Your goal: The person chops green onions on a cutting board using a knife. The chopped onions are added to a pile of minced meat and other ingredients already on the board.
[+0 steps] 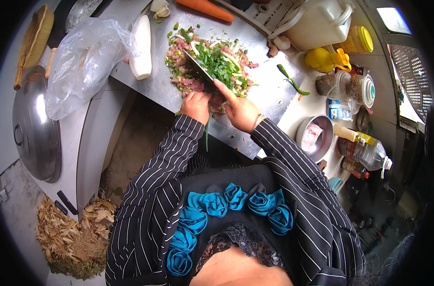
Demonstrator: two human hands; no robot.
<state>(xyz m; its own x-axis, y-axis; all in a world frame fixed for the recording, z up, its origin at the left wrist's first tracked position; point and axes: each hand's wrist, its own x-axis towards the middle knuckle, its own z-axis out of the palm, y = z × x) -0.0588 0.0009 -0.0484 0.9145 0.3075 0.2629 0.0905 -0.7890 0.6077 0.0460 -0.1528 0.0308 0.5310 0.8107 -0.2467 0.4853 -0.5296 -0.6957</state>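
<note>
My right hand (242, 111) grips a cleaver (199, 66), its index finger stretched along the blade's spine. The handle is hidden in the palm. Beside the blade, my left hand (196, 106) has its fingers curled down over green onion, mostly hidden beneath them. One green onion leaf (207, 137) hangs past the near edge of the metal worktop (156, 93). Under and around the blade spreads a pile of chopped pinkish meat (192, 84). Cut green onion (217, 64) lies over the pile, with paler pieces mixed in.
A peeled white root vegetable (141, 53), a carrot (206, 9) and green chillies (289, 79) lie around the pile. Left are a plastic bag (88, 64) and a metal lid (36, 125). Right stand a metal bowl (319, 143) holding pale meat, jars and an oil bottle (367, 152).
</note>
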